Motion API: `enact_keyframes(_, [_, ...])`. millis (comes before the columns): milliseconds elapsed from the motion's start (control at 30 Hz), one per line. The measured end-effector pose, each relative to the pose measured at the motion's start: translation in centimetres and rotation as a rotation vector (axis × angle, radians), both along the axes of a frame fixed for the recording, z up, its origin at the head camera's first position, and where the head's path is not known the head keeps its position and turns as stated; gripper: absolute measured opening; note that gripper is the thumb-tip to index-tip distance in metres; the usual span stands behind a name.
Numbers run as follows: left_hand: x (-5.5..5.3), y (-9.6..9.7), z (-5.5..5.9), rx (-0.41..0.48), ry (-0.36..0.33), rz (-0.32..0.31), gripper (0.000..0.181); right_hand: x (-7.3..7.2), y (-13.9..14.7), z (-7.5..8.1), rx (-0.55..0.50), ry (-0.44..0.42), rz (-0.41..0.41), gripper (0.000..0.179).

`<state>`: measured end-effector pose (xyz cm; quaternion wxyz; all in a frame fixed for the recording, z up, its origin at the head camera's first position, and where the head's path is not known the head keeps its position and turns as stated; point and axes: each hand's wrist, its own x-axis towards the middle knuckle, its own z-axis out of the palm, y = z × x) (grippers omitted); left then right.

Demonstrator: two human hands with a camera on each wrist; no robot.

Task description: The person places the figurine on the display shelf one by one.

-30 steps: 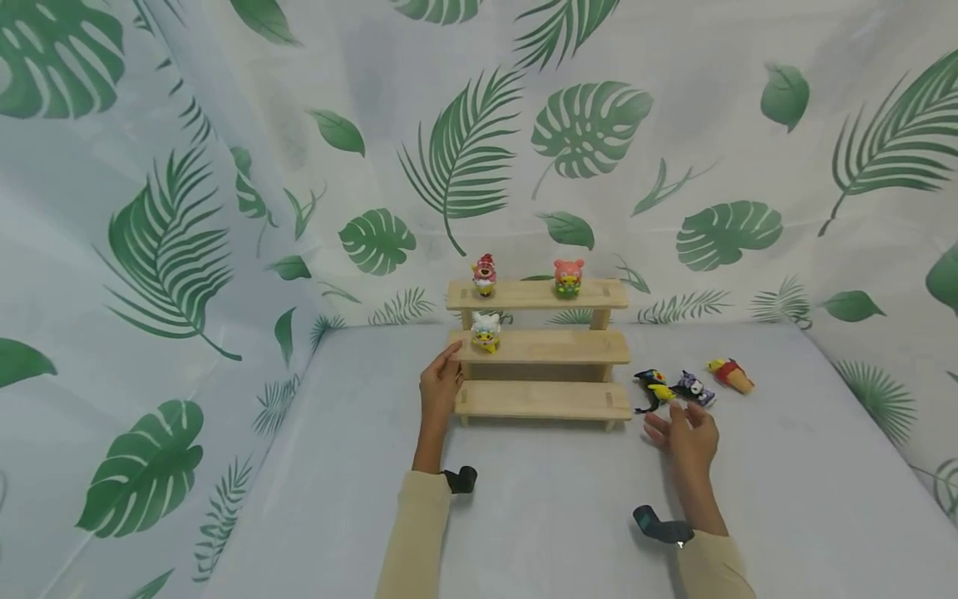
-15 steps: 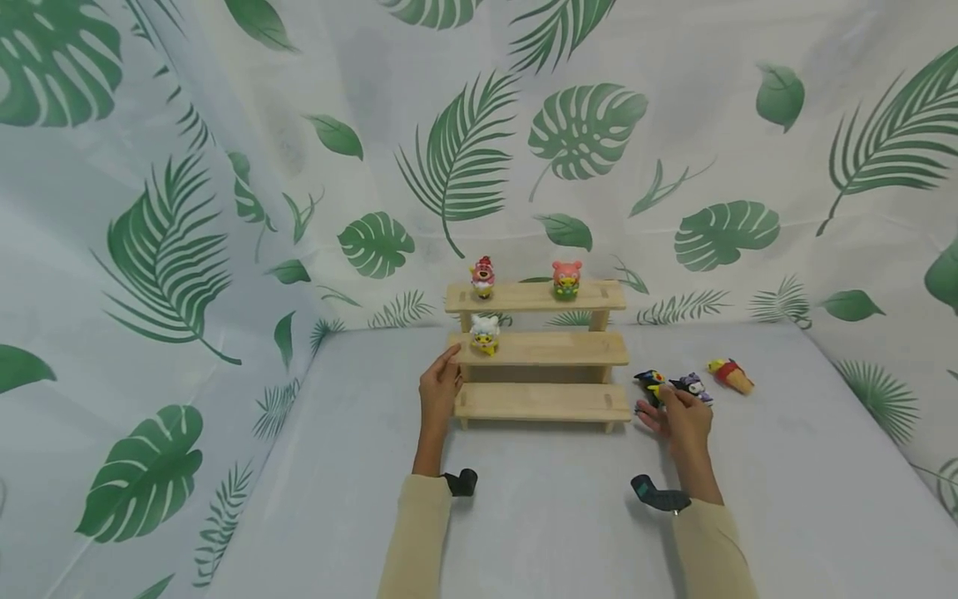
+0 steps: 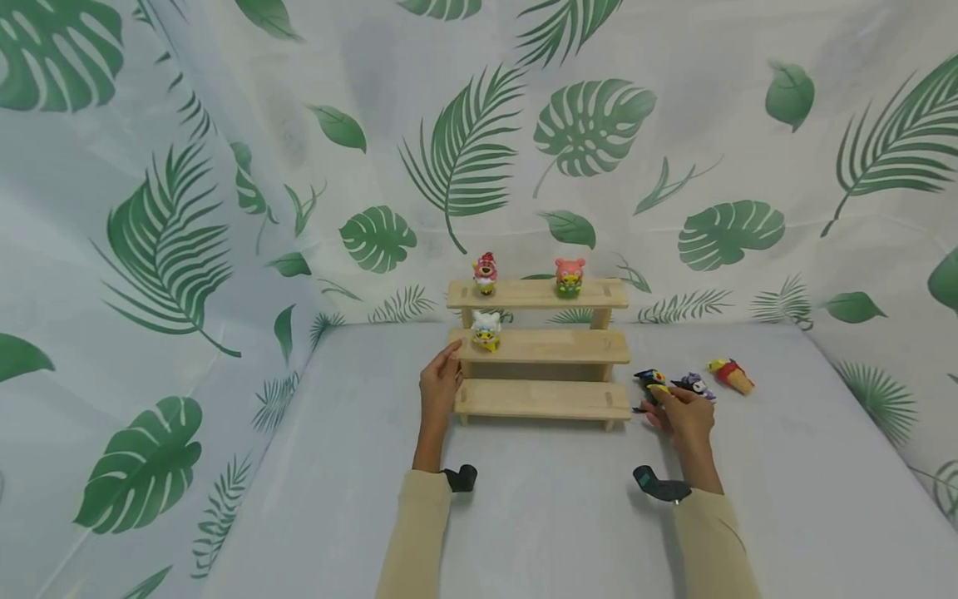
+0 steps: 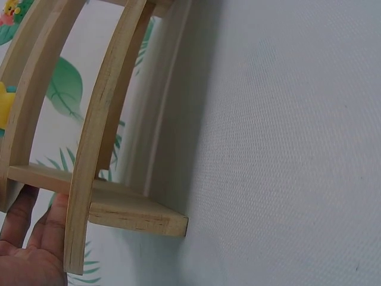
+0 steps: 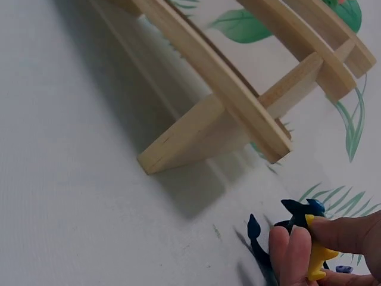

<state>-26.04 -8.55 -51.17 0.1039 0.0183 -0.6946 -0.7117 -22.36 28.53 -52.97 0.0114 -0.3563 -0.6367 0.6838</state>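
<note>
The right hand [image 3: 690,418] has its thumb and fingers closed in a pinch on the yellow body of a black-and-yellow figurine [image 3: 649,378], just beyond the right end of the three-tier wooden display rack [image 3: 561,345]. Picking it up seems to be the step in hand; whether it touches the white tabletop [image 3: 554,507] cannot be told (the fingers cover its lower side). The next move would call for a clean lift past the purple-and-black figurine [image 3: 696,384] just beside it, then a turn to stand it upright. From the head view its dark hooded end points away from the person and leftward, so the long axis runs aslant back towards the hand, while the thin dark tail sticks out on the rack's side. The left hand [image 3: 440,387] lays fairly straight fingers against the rack's left end, holding nothing up, probably to steady it.
</note>
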Motion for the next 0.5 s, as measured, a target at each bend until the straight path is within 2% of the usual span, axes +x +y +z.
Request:
enact_keyframes(100, [0.03,-0.02,0.12,-0.007,-0.001,0.002,0.034,-0.11,0.04,-0.14,0.051,-0.015,0.023,0.060])
enact_keyframes(133, [-0.18,-0.02,-0.29,-0.007,0.002,0.012,0.034,-0.15,0.03,-0.18,0.062,-0.021,0.033,0.061])
enact_keyframes(233, [-0.22,-0.01,-0.37,-0.002,-0.001,0.019,0.032,-0.31,0.00,-0.23,0.083,-0.046,0.067,0.061])
enact_keyframes(367, [-0.24,0.05,-0.39,0.007,-0.003,0.022,0.031,-0.52,-0.15,-0.11,0.058,-0.057,0.106,0.063])
enact_keyframes(500, [-0.36,0.10,-0.49,0.012,0.010,0.025,0.032,-0.47,-0.44,-0.04,0.031,-0.040,0.114,0.053])
